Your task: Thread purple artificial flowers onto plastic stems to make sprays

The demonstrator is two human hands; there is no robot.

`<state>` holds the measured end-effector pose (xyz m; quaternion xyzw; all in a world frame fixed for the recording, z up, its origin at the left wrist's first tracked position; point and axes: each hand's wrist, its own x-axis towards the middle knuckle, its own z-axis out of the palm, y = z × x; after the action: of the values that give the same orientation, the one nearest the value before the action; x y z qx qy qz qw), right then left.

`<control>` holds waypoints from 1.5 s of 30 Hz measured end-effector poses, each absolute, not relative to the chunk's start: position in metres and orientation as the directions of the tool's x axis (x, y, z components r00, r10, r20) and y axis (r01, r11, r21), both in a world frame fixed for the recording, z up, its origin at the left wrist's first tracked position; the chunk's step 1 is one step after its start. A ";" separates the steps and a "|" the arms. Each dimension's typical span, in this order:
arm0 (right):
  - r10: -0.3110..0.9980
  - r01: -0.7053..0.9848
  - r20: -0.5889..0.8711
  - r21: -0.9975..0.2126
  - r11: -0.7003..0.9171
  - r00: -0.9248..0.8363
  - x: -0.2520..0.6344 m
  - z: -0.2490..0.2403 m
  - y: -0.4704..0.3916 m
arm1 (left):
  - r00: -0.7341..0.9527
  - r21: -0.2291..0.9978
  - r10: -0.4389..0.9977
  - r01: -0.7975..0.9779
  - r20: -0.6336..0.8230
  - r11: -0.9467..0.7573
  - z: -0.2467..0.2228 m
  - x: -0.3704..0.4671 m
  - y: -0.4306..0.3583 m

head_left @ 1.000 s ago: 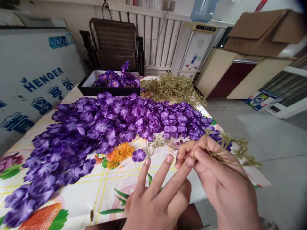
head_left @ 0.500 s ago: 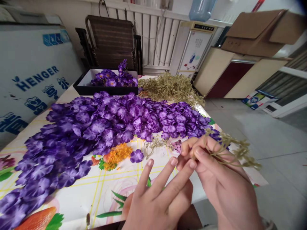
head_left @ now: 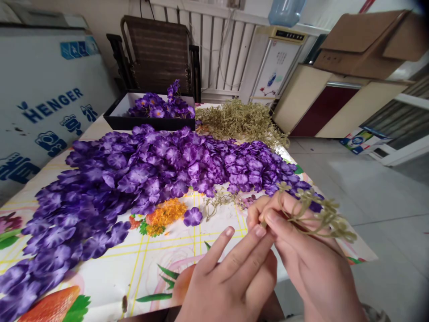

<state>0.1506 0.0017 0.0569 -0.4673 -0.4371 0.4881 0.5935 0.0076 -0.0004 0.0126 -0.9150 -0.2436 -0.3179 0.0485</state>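
By the desk's (head_left: 110, 273) near right corner, the right hand (head_left: 310, 252) pinches a green sprig (head_left: 320, 214); the left hand (head_left: 234, 277), half-spread, meets its fingertips, hold unclear. Purple petals (head_left: 150, 165) leave room mid near edge.

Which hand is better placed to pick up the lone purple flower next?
Likely the left hand: it is nearer the flower, though its fingertips are at the sprig's stem end. The right hand has the sprig in its grip, farther away.
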 end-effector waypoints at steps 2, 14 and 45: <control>0.989 -0.171 0.062 -0.982 0.084 0.131 0.152 0.057 0.002 | 0.678 0.066 0.407 0.470 0.612 -0.880 0.012 0.008 0.000; 0.988 -0.130 0.015 -0.991 0.036 0.154 0.153 0.056 0.001 | 0.674 0.056 0.403 0.474 0.619 -0.879 0.009 0.010 0.000; 0.992 0.036 0.096 -0.994 0.099 -0.087 0.178 0.051 0.000 | 0.730 0.070 0.398 0.436 0.556 -0.897 0.015 0.005 0.003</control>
<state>0.1785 0.0004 0.0514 -0.4633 -0.5547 0.4855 0.4919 0.0054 0.0034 0.0148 -0.9295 -0.2242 -0.2912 0.0324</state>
